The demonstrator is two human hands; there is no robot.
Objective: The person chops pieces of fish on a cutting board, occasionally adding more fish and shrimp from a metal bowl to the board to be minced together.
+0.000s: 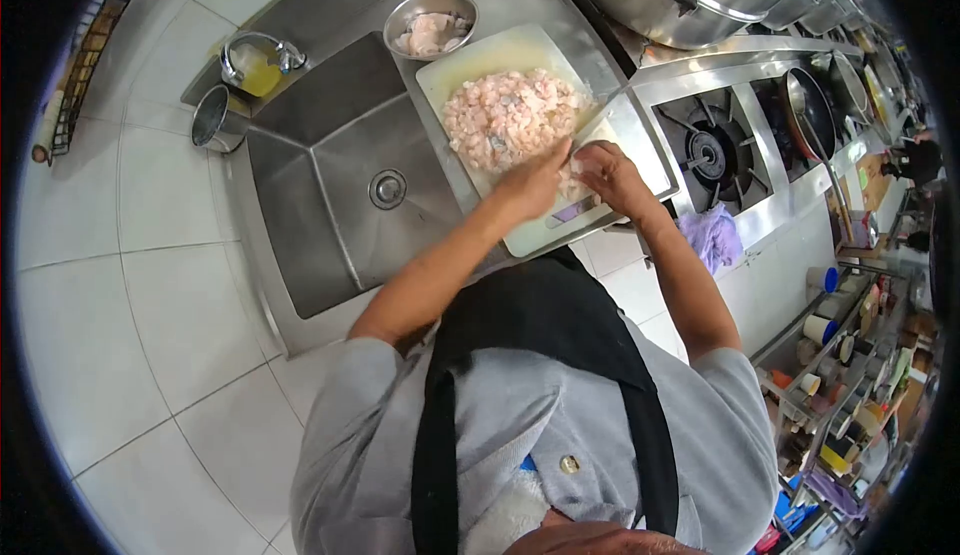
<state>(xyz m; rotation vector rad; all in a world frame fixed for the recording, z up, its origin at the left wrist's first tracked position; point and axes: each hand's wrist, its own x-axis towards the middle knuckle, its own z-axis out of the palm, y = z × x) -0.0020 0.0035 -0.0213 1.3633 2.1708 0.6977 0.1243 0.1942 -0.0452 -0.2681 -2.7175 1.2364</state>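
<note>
Chopped pale pink raw meat (pixel 510 115) is heaped on a white cutting board (pixel 540 50). My left hand (pixel 533 187) is closed at the heap's lower right edge; what its fingers grip is hidden. From near its fingertips a thin grey strip, which looks like a knife blade (pixel 603 110), slants up to the right. Close beside it, my right hand (pixel 612 177) has its fingers curled down over pale pieces at the board's right side. I cannot make out what is between those fingers. A steel bowl (pixel 432 3) holding larger pieces of raw meat stands beyond the board.
On the left lies a steel sink (pixel 350 195) with a faucet (pixel 290 57) and a metal pot (pixel 220 120). A metal tray (pixel 645 145) borders the board's right side. Further right are a gas burner (pixel 710 155), a wok (pixel 808 115), large pots (pixel 670 0) and a purple cloth (pixel 710 238).
</note>
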